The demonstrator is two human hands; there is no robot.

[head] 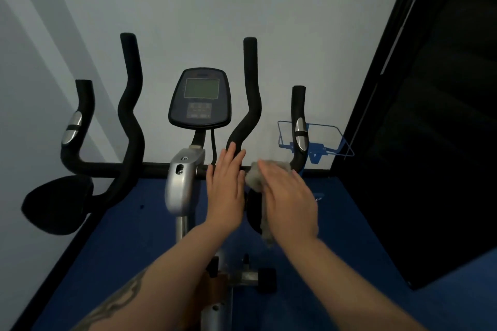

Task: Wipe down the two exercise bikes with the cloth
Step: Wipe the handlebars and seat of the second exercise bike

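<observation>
**On the bike: two hands and a cloth**

Over the blue floor (129, 236) stands the exercise bike (185, 183). The left hand (224, 185) lies flat, fingers straight, on its handlebar (243, 126). The right hand (291, 201) presses the grey cloth (255, 176) there.

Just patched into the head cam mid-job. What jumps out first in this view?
Two bare hands dominate the centre: the right hand presses a grey cloth against the right side of the black handlebar, and the left hand lies flat beside it with straight fingers. Above them the bike's console, its screen dark, stands against the pale wall. A blue wire rack sits low on the wall to the right.
</observation>
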